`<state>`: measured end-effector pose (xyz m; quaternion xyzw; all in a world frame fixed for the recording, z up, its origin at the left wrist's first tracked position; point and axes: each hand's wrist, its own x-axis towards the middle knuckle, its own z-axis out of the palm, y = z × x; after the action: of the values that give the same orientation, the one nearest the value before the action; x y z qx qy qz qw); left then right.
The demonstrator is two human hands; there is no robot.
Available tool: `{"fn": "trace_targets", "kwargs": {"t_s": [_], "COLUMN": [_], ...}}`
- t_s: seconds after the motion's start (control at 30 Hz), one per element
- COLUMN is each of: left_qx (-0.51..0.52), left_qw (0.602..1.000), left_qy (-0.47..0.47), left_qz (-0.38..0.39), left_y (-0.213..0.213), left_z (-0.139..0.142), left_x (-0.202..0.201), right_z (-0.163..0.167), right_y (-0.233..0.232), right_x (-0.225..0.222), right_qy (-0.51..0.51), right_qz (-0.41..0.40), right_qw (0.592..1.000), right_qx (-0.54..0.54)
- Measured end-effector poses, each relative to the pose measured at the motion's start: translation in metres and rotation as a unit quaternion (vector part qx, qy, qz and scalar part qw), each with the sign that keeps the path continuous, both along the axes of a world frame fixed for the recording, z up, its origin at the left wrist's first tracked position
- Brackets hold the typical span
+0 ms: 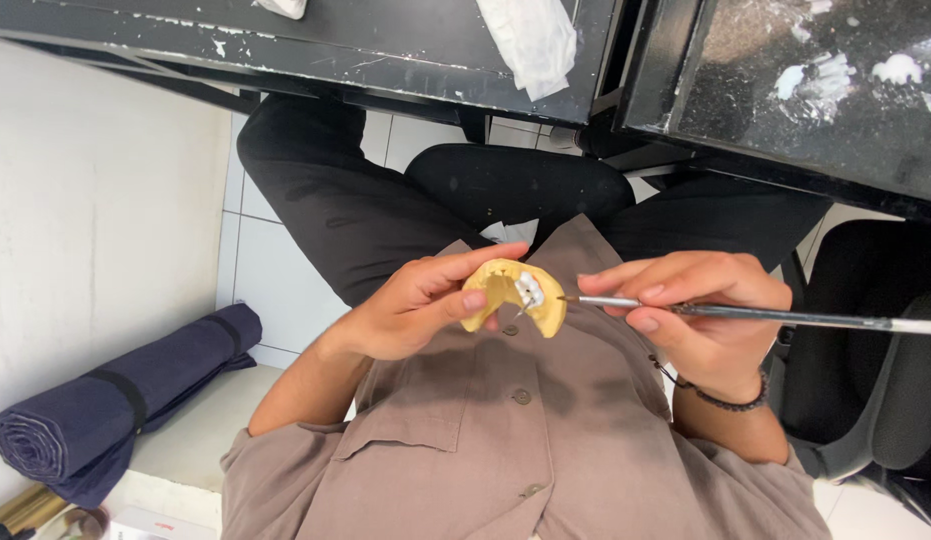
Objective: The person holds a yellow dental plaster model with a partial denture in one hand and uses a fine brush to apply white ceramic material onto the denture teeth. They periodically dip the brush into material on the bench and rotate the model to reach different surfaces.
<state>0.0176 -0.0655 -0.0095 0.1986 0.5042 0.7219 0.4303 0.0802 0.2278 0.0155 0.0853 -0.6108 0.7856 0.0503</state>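
Both hands work close under the camera, above a grey-brown shirt [505, 440]. Left hand [410, 310] is closed around a yellow dental cast [505, 298], pinching it between thumb and fingers with its hollow side turned toward the right hand [700, 310]. That hand grips a thin brush [765, 316] like a pen, its long axis running level from right to left, its tip touching the white patch [528, 290] on the cast. Behind them is a black tabletop [405, 45].
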Motion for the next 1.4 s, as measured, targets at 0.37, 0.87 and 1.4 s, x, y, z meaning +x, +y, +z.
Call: {"fn": "trace_targets", "kwargs": {"t_s": [0.37, 0.87, 1.4], "left_qx": [0.009, 0.048, 0.051], "left_qw": [0.997, 0.996, 0.996], "left_qy": [0.061, 0.0, -0.015], "left_qz": [-0.035, -0.073, -0.067], "left_y": [-0.022, -0.031, -0.034], "left_z": [0.017, 0.01, 0.007], "left_x": [-0.011, -0.014, -0.011], "right_z": [-0.005, -0.003, 0.001], "right_y": [-0.025, -0.042, -0.05], "right_x": [0.012, 0.011, 0.009], "right_qy": [0.043, 0.138, 0.162], "right_qz": [0.106, 0.146, 0.135], "right_qw": [0.993, 0.972, 0.962], "right_qx": [0.031, 0.126, 0.172]}}
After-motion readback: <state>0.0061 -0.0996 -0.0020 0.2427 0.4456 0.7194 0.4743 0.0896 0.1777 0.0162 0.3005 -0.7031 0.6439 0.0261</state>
